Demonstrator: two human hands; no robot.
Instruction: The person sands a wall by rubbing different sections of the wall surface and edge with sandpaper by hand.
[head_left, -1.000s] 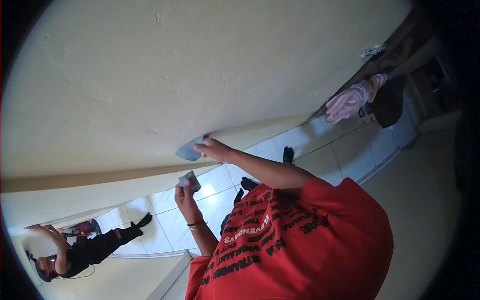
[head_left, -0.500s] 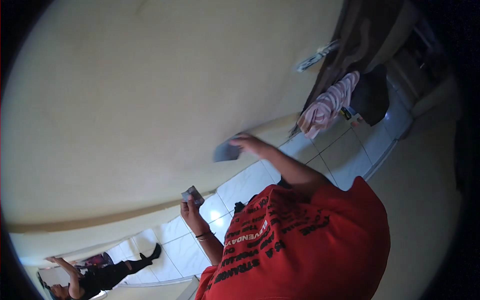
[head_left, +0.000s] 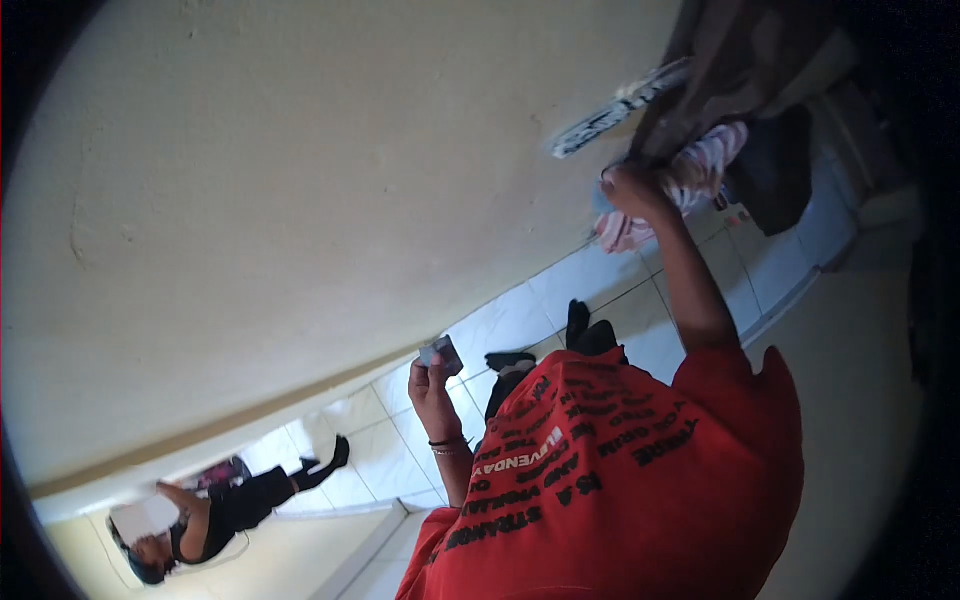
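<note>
My left hand [head_left: 433, 390] is raised near the foot of the wall [head_left: 250, 220], its fingers closed on a small, flat grey piece [head_left: 441, 355] with dark smudges. Its exact kind is unclear. Over to the right, my right hand [head_left: 640, 193] reaches out at the wall surface with curled fingers. A bluish-grey sheet [head_left: 603, 197] shows at its fingertips, mostly hidden by the hand. I cannot tell whether the sheet touches the wall. Behind that hand is a pink-and-white striped cloth [head_left: 705, 160].
A long patterned strip [head_left: 605, 120] runs along the wall beside a dark brown curtain-like cloth [head_left: 740, 60]. White tiles [head_left: 510, 320] cover the floor around my feet. Another person [head_left: 225, 515] in dark clothes stands farther along, arm raised to the wall.
My right hand has moved up and right along the wall, with its grey sheet now largely hidden. My left hand has shifted slightly right and up in view, still holding the small piece.
</note>
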